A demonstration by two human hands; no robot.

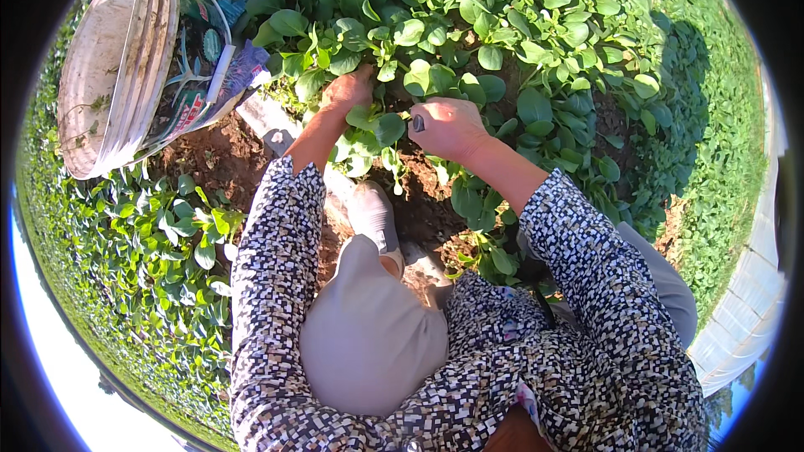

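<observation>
Leafy green plants (389, 128) with broad rounded leaves grow thickly in front of me. Among them, my left hand (346, 92) is closed at the base of a plant, its fingertips partly hidden by leaves. A little to the right, my right hand (454, 127) makes a fist around a dark handle (418, 123), whose end pokes out beside the thumb. The rest of that tool is hidden under the hand and foliage. Both hands are low, close to the soil, with leaves between them.
A dirty white bucket (96, 75) with a printed side and wire handle lies tipped at the upper left. Bare brown soil (213, 155) shows beneath it. My shoe (373, 215) rests between the plants. More green rows stretch left and right, with pale sheeting (741, 310) at the far right.
</observation>
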